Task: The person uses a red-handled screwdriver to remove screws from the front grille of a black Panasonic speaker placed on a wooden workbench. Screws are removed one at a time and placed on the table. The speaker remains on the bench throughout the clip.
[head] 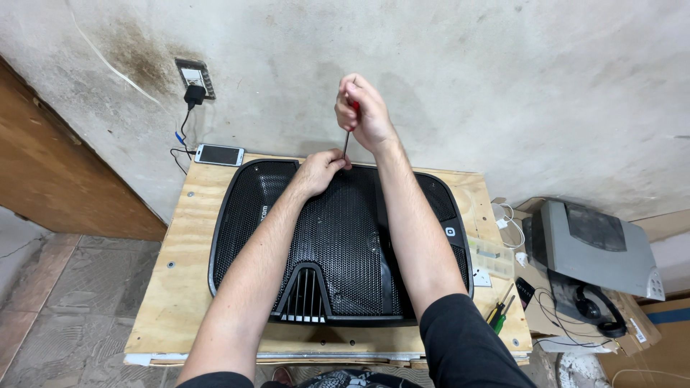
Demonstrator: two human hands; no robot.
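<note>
A large black mesh-covered device (338, 244) lies flat on a plywood table (190, 287). My right hand (363, 113) is raised above its far edge, closed around the red handle of a screwdriver (347, 136) that stands upright, shaft pointing down. My left hand (322, 169) rests on the device's far edge, its fingertips pinching the shaft near the tip. The tip itself is hidden by those fingers.
A white phone (219, 154) lies at the table's back left corner, cabled to a charger in a wall socket (194, 86). Green and yellow screwdrivers (501, 310) and a clear plastic box (491, 255) sit at the right edge. A grey printer (600, 248) stands further right.
</note>
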